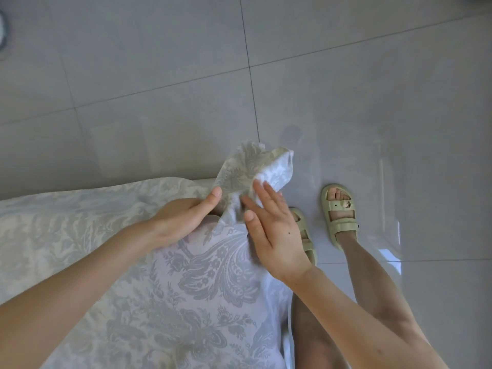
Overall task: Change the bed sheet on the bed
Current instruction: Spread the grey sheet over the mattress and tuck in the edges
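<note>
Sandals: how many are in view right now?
2. The right-foot sandal stands in plain view on the floor tiles; the left-foot sandal is beside the sheet, partly hidden behind the right hand.

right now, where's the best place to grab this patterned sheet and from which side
Probably the gathered neck just under the raised corner of the sheet, where the left hand pinches it. Come in from the right, where the right hand lies open against the flap: the fabric narrows there into a bunch, while the rest lies spread flat.
</note>
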